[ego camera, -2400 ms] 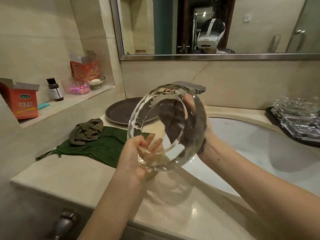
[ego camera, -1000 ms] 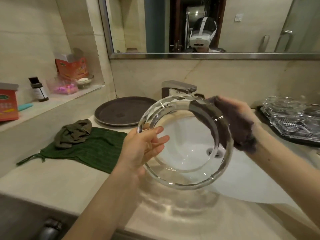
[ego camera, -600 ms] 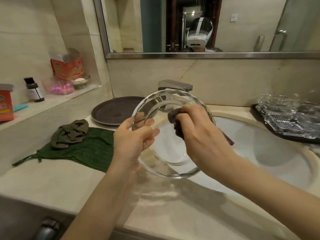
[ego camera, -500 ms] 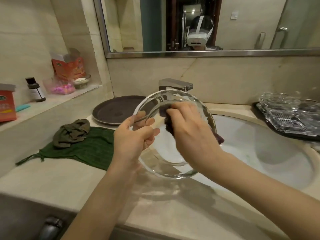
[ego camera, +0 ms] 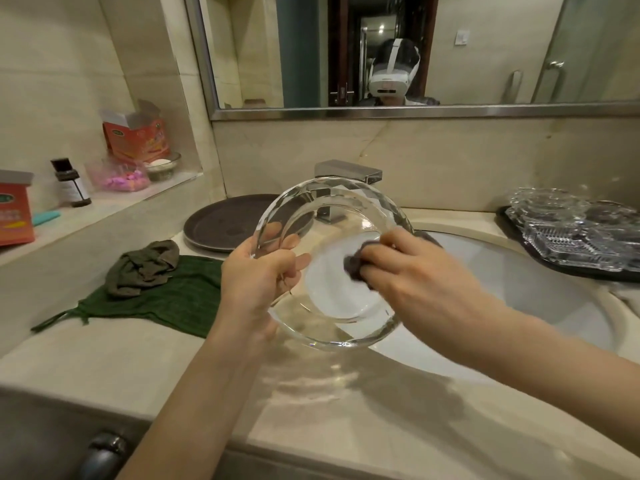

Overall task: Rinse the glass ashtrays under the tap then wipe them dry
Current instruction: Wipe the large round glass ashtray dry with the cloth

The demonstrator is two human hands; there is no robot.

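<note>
A large round clear glass ashtray (ego camera: 341, 202) is held tilted on edge above the front rim of the white sink (ego camera: 540, 289). My left hand (ego camera: 258, 275) grips its left rim. My right hand (ego camera: 412, 271) is shut on a small dark grey cloth (ego camera: 355, 266), pressing it against the inside of the ashtray's bottom. Most of the cloth is hidden under my fingers. The square chrome tap (ego camera: 349, 176) stands behind the ashtray; no water is seen running.
Several more glass ashtrays (ego camera: 571, 226) lie on a dark tray (ego camera: 540, 258) at the right. A round dark tray (ego camera: 218, 226) sits left of the tap. A green towel (ego camera: 180, 299) with a crumpled olive cloth (ego camera: 145, 265) lies on the counter. Boxes and a bottle stand on the left ledge.
My right hand brought the cloth from outside the ashtray's right rim into its bowl, then slid it lower and to the right. My left hand kept its grip on the rim.
</note>
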